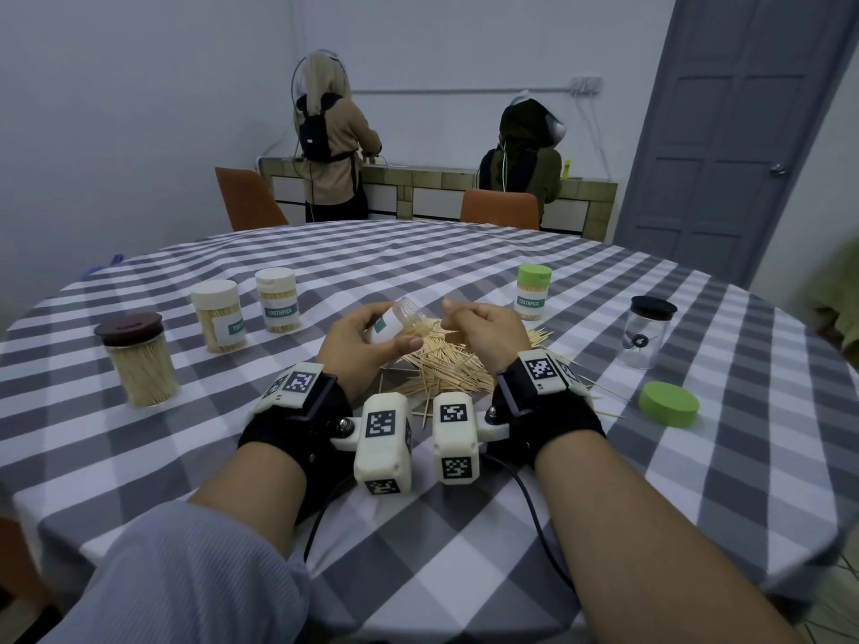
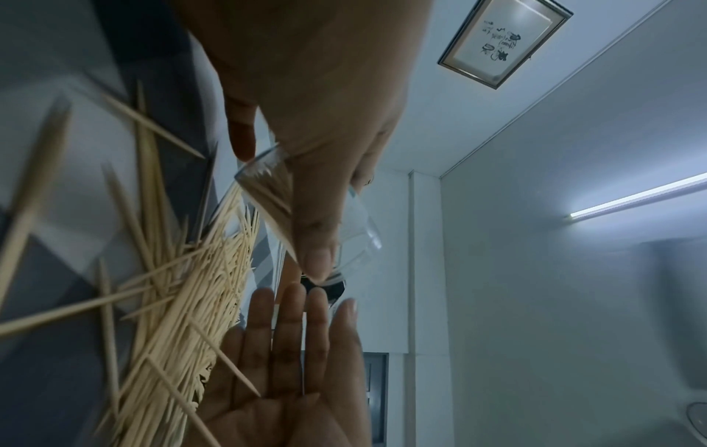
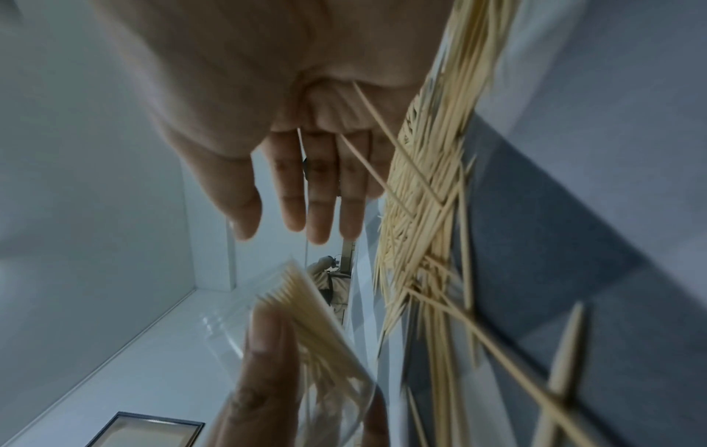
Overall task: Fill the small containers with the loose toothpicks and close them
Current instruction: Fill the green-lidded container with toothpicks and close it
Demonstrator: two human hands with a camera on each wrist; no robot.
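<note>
Toothpicks point(image 1: 446, 360), light, stiff and prone to scatter, heaped on the surface just below both hands; left hand point(image 1: 360, 341) fingers grasp the tilted clear container point(image 1: 395, 320) by its wall, right hand point(image 1: 483, 330) fingers loose, holding nothing.

Clear container point(image 3: 306, 347) motion-blurred in right wrist view, its base cut off by the bottom edge, label text on it unreadable.

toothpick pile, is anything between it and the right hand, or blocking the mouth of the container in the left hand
Nothing visible does. The right hand hovers directly above the toothpick pile, fingers relaxed. The left hand grips the clear container, tilted, lidless, partly filled, its open mouth facing up and away with nothing across it. The loose green lid lies off to the right.
</note>
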